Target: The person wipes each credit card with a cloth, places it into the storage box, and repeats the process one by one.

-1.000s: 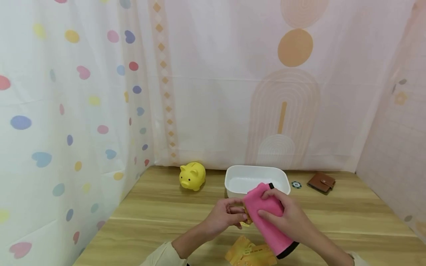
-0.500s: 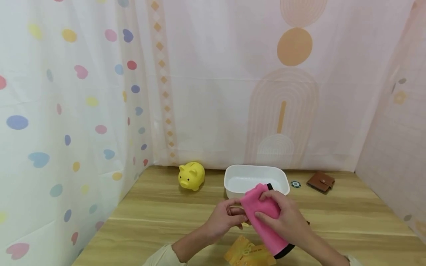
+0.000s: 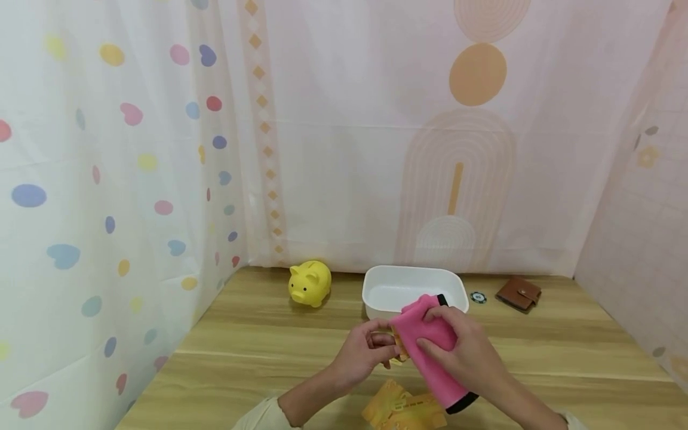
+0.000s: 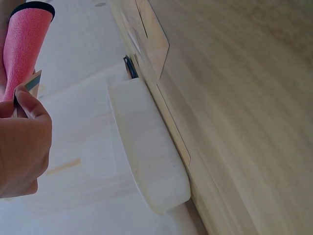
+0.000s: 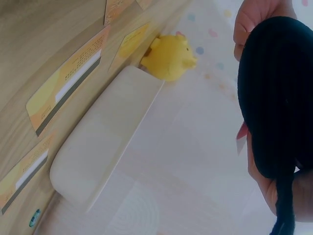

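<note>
My right hand (image 3: 469, 351) grips a folded pink cloth (image 3: 438, 370) with black edging, which hangs in front of the white tub in the head view. In the right wrist view the black edging (image 5: 276, 88) fills much of the right side. My left hand (image 3: 357, 352) pinches a yellow-orange bank card (image 3: 400, 345) at the cloth's left side. The left wrist view shows that card's dark stripe (image 4: 33, 82) against the pink cloth (image 4: 25, 46). Most of the card is hidden by cloth and fingers. Below lie overlapping yellow-orange bank cards (image 3: 404, 409).
A white tub (image 3: 376, 307) stands behind the hands. To its left is a yellow piggy bank (image 3: 310, 284); to its right are a poker chip (image 3: 478, 297) and a brown wallet (image 3: 518, 295). More cards (image 5: 68, 81) lie on the wooden table (image 3: 242, 358). Curtains enclose the table.
The cloth has shifted back and forth slightly over the card. Half a second ago it covered nearly all of the card; now the card's edge shows again. Both hands stay almost in place.
</note>
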A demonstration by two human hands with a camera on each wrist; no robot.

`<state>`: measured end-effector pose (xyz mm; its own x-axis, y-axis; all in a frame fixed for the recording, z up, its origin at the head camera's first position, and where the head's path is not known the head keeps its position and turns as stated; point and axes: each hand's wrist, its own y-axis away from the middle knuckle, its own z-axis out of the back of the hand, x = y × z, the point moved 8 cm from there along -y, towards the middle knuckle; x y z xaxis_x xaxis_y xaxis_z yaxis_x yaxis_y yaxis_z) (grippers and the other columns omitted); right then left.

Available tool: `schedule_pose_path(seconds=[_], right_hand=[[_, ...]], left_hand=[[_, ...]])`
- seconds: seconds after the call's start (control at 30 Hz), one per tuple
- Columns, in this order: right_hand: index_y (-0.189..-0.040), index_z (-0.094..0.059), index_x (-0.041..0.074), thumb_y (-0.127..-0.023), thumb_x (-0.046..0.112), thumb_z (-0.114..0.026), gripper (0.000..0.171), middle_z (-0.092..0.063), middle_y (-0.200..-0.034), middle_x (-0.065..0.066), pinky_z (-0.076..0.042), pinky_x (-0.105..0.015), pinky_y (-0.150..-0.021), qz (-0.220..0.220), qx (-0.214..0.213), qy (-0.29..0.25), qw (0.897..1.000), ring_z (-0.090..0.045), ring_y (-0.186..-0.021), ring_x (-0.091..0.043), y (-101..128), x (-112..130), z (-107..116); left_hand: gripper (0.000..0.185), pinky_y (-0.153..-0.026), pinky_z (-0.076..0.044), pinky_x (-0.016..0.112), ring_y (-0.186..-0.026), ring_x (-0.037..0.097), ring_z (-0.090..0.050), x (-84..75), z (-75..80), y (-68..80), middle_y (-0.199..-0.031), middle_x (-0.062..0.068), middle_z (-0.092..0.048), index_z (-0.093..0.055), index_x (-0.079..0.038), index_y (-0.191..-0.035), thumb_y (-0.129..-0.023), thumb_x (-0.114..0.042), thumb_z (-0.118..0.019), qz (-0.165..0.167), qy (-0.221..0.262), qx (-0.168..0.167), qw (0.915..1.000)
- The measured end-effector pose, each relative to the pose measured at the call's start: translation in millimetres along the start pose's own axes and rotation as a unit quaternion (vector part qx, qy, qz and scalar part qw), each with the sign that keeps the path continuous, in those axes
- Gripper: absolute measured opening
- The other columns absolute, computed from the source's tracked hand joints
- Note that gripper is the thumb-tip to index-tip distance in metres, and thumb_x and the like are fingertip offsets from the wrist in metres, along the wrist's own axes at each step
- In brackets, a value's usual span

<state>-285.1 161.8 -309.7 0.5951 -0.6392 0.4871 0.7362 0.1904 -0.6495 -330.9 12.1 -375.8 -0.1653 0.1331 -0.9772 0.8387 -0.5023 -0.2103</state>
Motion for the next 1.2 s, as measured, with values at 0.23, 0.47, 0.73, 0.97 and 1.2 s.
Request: schedule_pose_path(seconds=[0.23,0.47,0.73,0.97,1.2], right_hand=[[-0.098,-0.057,0.019,-0.07,0.016,-0.081,0.038,-0.059,-0.092,0.005,-0.047,-0.021,-0.053,0.003,-0.006,0.008,1.0,-0.052,-0.07,-0.008,1,-2,5],[-0.099,-0.056,0.021,-0.072,0.016,-0.079,0.036,-0.059,-0.093,0.003,-0.048,-0.022,-0.051,-0.015,-0.001,-0.007,1.0,-0.054,-0.067,-0.008,5,-10,9],[-0.099,-0.056,0.02,-0.073,0.018,-0.079,0.035,-0.059,-0.091,0.001,-0.048,-0.023,-0.048,-0.031,0.0,-0.015,0.999,-0.053,-0.063,-0.007,9,-17,15],[-0.097,-0.056,0.02,-0.072,0.017,-0.08,0.035,-0.059,-0.092,0.001,-0.047,-0.023,-0.048,-0.031,-0.02,-0.011,0.999,-0.054,-0.065,-0.007,11,-21,23],[-0.098,-0.056,0.022,-0.075,0.021,-0.078,0.032,-0.059,-0.092,-0.001,-0.047,-0.024,-0.046,-0.054,-0.019,-0.03,0.998,-0.054,-0.063,-0.007,13,-28,29]], left_hand=[[0.028,-0.056,-0.049,0.022,-0.068,0.012,-0.061,-2.2,-0.1,2.3,-0.085,0.013,-0.067,-0.054,0.004,-0.11,-0.084,0.0,-0.063,0.002,-0.006,-0.021,0.9998],[0.029,-0.056,-0.049,0.021,-0.067,0.01,-0.061,-4.8,-0.4,4.2,-0.085,0.014,-0.067,-0.053,0.007,-0.11,-0.083,0.002,-0.063,-0.003,-0.01,-0.019,0.9998],[0.029,-0.055,-0.049,0.022,-0.068,0.012,-0.061,-1.4,-0.9,4.9,-0.088,0.016,-0.067,-0.055,0.004,-0.112,-0.084,0.002,-0.063,0.008,-0.004,-0.011,0.9999],[0.029,-0.056,-0.048,0.022,-0.069,0.012,-0.061,-0.9,0.2,4.9,-0.09,0.016,-0.067,-0.055,0.004,-0.111,-0.084,0.001,-0.063,0.012,-0.003,-0.014,0.9998],[0.031,-0.057,-0.049,0.022,-0.07,0.012,-0.061,-0.8,1.2,5.5,-0.09,0.014,-0.067,-0.053,0.005,-0.113,-0.084,0.001,-0.063,0.012,0.01,-0.009,0.9998]])
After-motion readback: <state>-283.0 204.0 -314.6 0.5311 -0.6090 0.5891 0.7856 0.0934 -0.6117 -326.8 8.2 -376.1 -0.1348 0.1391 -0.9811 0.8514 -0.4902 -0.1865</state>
